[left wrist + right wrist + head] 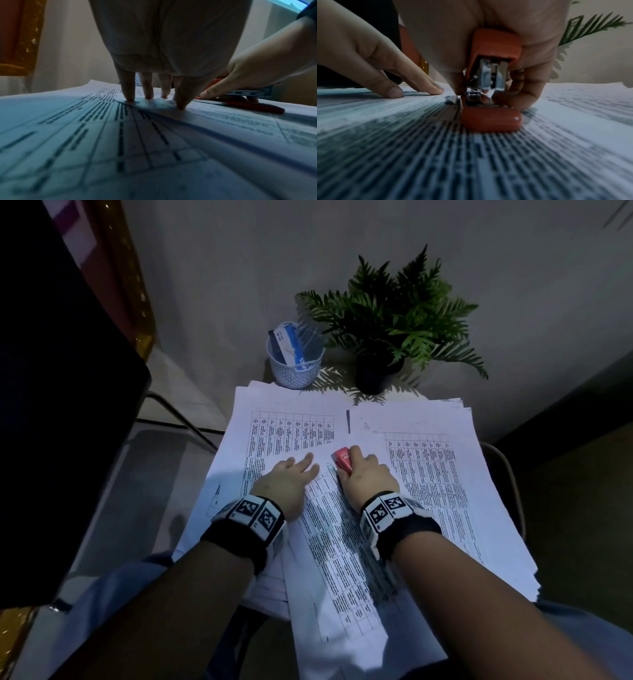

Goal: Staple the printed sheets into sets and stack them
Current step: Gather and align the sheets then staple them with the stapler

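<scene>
Right hand (368, 474) curled round red stapler (343, 461), long axis pointing away, at top corner of middle set of sheets (337, 542), mid-table; left hand (289, 477) just left, fingers (127, 86) straight, pressing the paper flat

The printed sheets (291, 436) carry tables of small dark print, too fine and blurred to read in any view. At twelve o'clock from them, a blue-and-white box (287, 345) in the white mesh cup (294, 371) bears lettering that cannot be made out. The wristbands (250, 513) show only black-and-white square code markers, not words.
</scene>
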